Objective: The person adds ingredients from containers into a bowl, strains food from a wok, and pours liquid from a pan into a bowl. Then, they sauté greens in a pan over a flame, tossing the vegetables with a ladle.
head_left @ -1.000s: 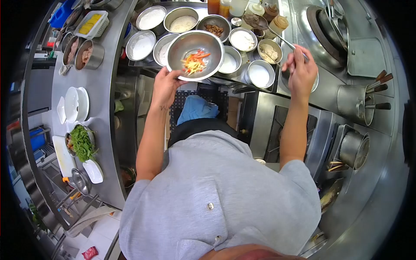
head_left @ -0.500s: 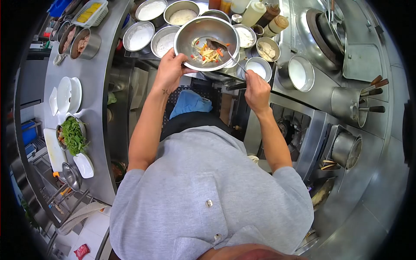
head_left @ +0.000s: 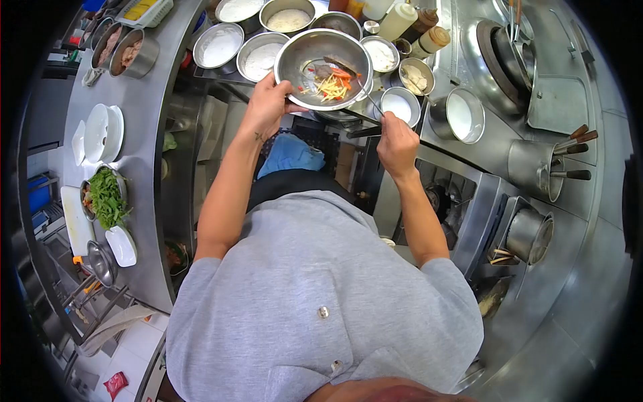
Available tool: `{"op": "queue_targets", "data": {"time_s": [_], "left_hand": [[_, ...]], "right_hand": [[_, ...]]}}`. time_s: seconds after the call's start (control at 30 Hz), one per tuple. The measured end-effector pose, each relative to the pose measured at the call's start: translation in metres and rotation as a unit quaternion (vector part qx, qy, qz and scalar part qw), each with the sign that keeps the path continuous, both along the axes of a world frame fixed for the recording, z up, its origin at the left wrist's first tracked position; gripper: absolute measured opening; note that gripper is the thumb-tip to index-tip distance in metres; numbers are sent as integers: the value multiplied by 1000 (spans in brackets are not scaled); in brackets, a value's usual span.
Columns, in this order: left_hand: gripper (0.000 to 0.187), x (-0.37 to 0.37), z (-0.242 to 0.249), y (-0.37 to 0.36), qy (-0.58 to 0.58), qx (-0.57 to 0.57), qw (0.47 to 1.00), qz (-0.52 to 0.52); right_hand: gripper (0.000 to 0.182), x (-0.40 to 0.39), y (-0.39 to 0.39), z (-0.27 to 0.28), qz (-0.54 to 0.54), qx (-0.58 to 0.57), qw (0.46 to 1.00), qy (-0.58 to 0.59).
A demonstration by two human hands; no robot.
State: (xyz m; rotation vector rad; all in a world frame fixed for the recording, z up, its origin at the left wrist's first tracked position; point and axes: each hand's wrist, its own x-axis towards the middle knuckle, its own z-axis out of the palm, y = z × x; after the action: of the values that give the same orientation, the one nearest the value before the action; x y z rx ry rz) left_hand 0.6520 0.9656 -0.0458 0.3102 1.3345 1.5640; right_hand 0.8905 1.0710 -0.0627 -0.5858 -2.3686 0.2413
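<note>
A steel mixing bowl is held up in front of me, its rim gripped at the lower left by my left hand. Pale yellow strips and red and orange pieces lie together at the bottom of it. My right hand, right of the bowl, is closed round the thin handle of a metal spoon. The spoon's dark head rests among the pieces inside the bowl. Close to my right hand stands a container of white liquid.
Bowls of white powder and squeeze bottles stand behind the mixing bowl. On the left counter are white plates, leafy greens and pots of meat. Woks and a pot of utensils are at right.
The spoon's head and the pieces have shifted within the bowl, the strips now gathered in a heap. The bowl has moved slightly right, still in my left hand.
</note>
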Motion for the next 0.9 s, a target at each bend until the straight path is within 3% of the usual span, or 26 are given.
{"op": "queue_targets", "data": {"time_s": [0.13, 0.23, 0.4, 0.53, 0.6, 0.73, 0.9], "left_hand": [[32, 2, 1, -1, 14, -5, 1000, -7], [34, -1, -2, -1, 15, 3, 1000, -16], [35, 7, -4, -1, 2, -22, 1000, -10], [36, 14, -3, 2, -1, -9, 1000, -14], [37, 15, -5, 3, -1, -8, 1000, -6], [36, 12, -11, 6, -10, -6, 1000, -24], [34, 16, -23, 3, -42, -31, 998, -37]], "right_hand": [[13, 4, -9, 26, -15, 28, 998, 56], [18, 1, -5, 6, 2, 36, 999, 4], [14, 2, -6, -24, -8, -8, 999, 43], [14, 6, -6, -6, -12, -5, 999, 50], [14, 7, -11, 11, -18, 25, 994, 107], [11, 5, -9, -18, -7, -31, 999, 19], [11, 9, -9, -26, -27, -48, 998, 26]]}}
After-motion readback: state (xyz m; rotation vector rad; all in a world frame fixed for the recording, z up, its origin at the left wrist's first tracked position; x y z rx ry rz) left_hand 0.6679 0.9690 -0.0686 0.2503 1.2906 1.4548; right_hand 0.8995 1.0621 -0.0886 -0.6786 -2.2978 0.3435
